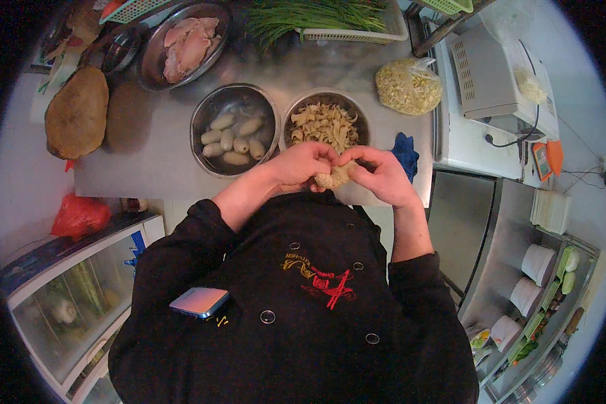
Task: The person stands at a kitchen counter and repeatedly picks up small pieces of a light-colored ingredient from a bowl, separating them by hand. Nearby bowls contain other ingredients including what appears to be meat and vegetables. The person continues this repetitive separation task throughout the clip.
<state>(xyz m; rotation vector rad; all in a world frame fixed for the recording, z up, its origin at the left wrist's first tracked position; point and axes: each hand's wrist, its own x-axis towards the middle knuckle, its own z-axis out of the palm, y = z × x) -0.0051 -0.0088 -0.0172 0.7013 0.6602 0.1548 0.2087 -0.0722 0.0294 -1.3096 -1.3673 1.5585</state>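
Observation:
Between my two hands, at the table's near edge, is a pale, soft, wrinkled piece of food (pixel 336 177). My left hand (pixel 305 164) grips it from the left, and my right hand (pixel 379 174) pinches it from the right. Just beyond them stands a steel bowl (pixel 366 108) of torn, pale brown strips (pixel 325 123). Left of it, a second steel bowl (pixel 196 129) holds several whole, oval, pale brown pieces (pixel 250 126) of food. Exactly what food this is, I cannot tell.
On the steel table (pixel 146 177) are a basin (pixel 149 65) of raw meat (pixel 189 48), a basket (pixel 353 35) of long green stalks, a knotted plastic bag (pixel 409 86) of yellowish food and a blue cloth (pixel 405 154). A round wooden board (pixel 78 113) stands at left, a microwave (pixel 500 70) at right.

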